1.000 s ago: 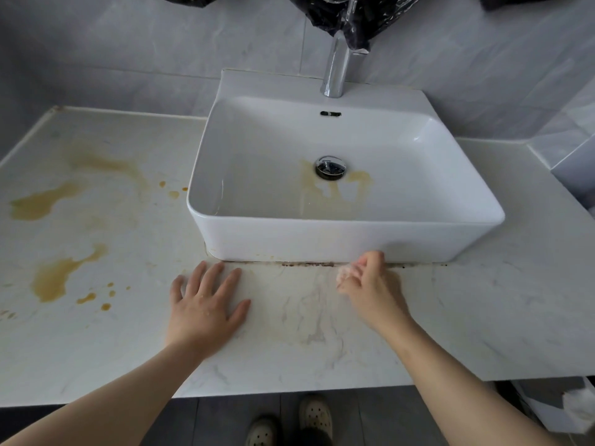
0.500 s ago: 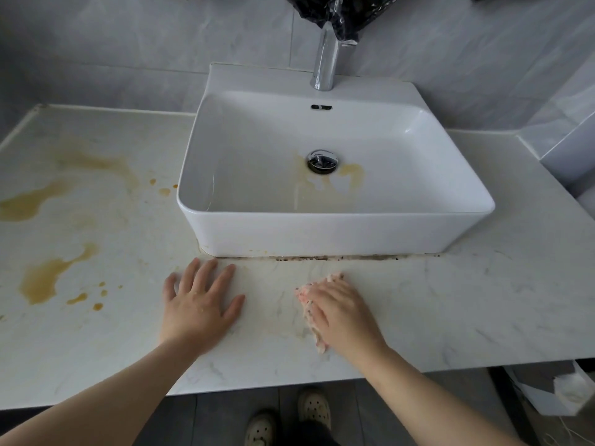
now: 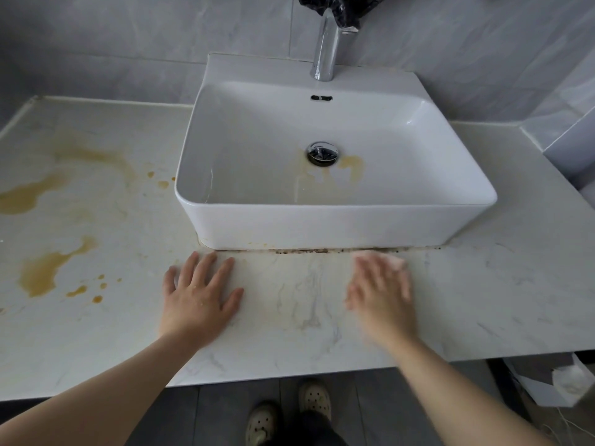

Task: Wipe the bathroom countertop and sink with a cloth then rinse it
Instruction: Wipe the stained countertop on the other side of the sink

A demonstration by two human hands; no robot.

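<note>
A white rectangular sink stands on a pale marble countertop, with a yellow stain beside its drain. Yellow-brown stains spread over the counter's left part. My left hand lies flat on the counter in front of the sink, fingers spread. My right hand, blurred by motion, presses a small pink-white cloth flat on the counter near the sink's front base. Most of the cloth is hidden under the fingers.
A chrome tap rises behind the sink, with black plastic hanging over it. A dark grime line runs along the sink's front base. Grey tiled wall behind. Below the counter edge are my shoes and white paper at right.
My right hand has swept the cloth from the middle of the counter's front to the right, toward the sink's base. The left hand has stayed planted.
</note>
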